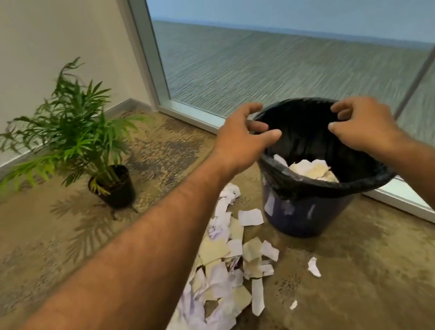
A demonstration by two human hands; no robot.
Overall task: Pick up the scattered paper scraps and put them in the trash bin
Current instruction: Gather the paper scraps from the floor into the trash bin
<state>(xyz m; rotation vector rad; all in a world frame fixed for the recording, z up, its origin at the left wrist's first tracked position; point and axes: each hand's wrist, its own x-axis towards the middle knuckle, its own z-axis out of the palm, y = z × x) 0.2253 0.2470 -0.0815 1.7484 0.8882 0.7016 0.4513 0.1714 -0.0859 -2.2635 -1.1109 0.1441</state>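
A dark blue trash bin (308, 216) with a black liner stands on the carpet by the glass wall. Several paper scraps (311, 169) lie inside it. A pile of white and cream paper scraps (225, 265) is strewn over the floor left of the bin and toward me, with a loose scrap (313, 267) in front of the bin. My left hand (243, 138) hovers over the bin's left rim, fingers spread, holding nothing. My right hand (359, 123) hangs above the bin's mouth, fingers curled apart, also without paper.
A potted palm (112, 186) in a black pot stands on the carpet to the left, near the white wall. A frosted glass wall with a white frame (195, 117) runs behind the bin. A thin metal rod (422, 69) leans at the right.
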